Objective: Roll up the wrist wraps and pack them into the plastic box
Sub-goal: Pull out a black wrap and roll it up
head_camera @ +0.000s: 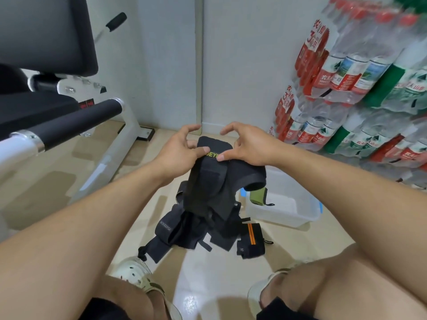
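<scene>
A black wrist wrap (pixel 208 181) with yellow lettering hangs in the air in front of me, its top end pinched by my left hand (pixel 180 148) and my right hand (pixel 245 144), thumbs on the near face. Its loose length drapes down toward the floor. Below it lies a pile of dark wrist wraps (pixel 184 229). A rolled black wrap with orange stripes (pixel 250 239) sits to the pile's right. The clear plastic box (pixel 288 211) stands on the floor at the right, with a rolled green and black wrap (pixel 257 196) inside at its left end.
A weight bench with white frame and black padded rollers (pixel 76 125) stands at the left. Shrink-wrapped packs of water bottles (pixel 360 88) are stacked against the right wall. My knees and light-coloured shoes (pixel 136 273) frame the tiled floor at the bottom.
</scene>
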### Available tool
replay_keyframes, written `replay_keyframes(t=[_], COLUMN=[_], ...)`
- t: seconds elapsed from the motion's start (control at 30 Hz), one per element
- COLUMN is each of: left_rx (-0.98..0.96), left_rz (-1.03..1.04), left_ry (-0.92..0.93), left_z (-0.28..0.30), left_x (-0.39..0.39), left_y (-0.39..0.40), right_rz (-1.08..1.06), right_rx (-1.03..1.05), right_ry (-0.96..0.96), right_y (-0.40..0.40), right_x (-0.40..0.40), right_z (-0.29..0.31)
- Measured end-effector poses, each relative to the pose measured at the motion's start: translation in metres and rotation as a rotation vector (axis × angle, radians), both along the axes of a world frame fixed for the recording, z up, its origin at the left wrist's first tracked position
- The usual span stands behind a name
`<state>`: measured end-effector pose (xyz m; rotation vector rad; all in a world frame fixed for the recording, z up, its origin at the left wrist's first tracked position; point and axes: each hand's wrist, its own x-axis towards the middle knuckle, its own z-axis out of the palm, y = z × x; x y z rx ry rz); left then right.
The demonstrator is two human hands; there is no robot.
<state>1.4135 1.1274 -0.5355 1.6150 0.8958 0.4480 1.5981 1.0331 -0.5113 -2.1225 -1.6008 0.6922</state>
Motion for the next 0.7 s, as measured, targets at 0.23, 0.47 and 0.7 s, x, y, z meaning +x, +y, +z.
replay_keyframes(t=[0.23, 0.47, 0.7], left_rx=[-0.055, -0.13, -0.306], left_rz=[-0.029, 0.088, 0.022], left_ry=[-0.049, 0.073, -0.023], left_z=[0.001, 0.0, 0.004], left_x=[-0.001, 0.006, 0.002], left_y=[-0.004, -0.006, -0.006], right_rz=[-0.06, -0.004, 0.006], right_rx=[0.028, 0.097, 0.179], right_ry=[0.155, 0.09, 0.06], right_y=[-0.003, -0.006, -0.009], right_x=[0.006, 0.0, -0.007], right_z=[-0.007, -0.009, -0.011])
